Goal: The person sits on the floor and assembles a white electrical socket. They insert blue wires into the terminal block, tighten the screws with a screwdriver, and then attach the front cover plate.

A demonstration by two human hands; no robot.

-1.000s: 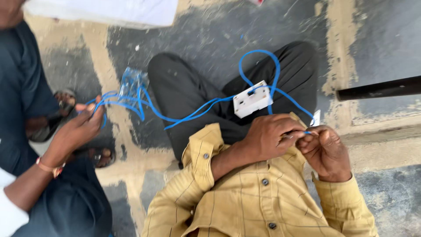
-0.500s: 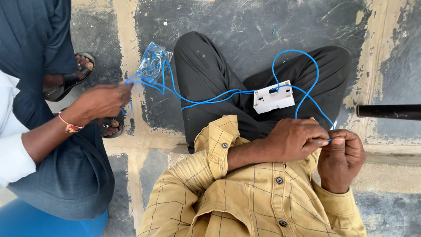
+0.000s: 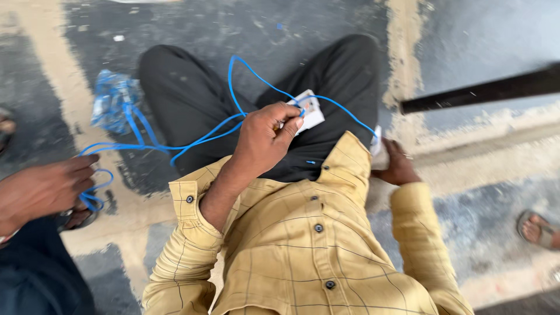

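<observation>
The left hand has a closed grip on the blue cable, beside the white box on the lap. The right hand rests lower right, holding a small white piece; how tightly, I cannot tell.

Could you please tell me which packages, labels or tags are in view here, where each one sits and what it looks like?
Clear plastic bag: on the floor at upper left, crumpled, bluish, with blue cable coming out of it.
White card-like tag: on the lap, under the left hand, rectangular, with a small dark print too blurred to describe.
Small white piece: by the right hand, mostly hidden; kind unclear.
</observation>
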